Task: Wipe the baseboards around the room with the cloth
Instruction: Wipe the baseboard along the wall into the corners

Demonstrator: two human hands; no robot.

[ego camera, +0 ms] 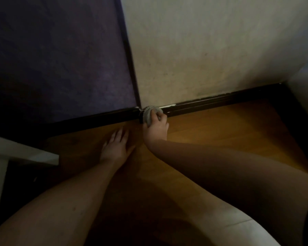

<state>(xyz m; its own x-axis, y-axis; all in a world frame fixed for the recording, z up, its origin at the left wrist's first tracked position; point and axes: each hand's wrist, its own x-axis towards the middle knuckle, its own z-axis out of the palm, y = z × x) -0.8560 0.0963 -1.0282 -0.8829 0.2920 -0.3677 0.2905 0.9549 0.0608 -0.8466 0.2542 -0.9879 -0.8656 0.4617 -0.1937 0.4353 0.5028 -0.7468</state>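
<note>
Dark wooden baseboard (212, 102), foot of pale wall: bunched grey cloth (149, 115) pressed on at corner, clutched in right hand (156, 127). Left hand (116, 145) flat on floor. Stretches either side apparently unwiped; progress indeterminable.

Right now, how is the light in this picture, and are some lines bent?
Head view: dim; warm light falls on the brown wooden floor, the left side lies in shadow; the dark baseboard bends from wide-angle distortion; the grey bunched cloth in the right hand is slightly soft.
</note>
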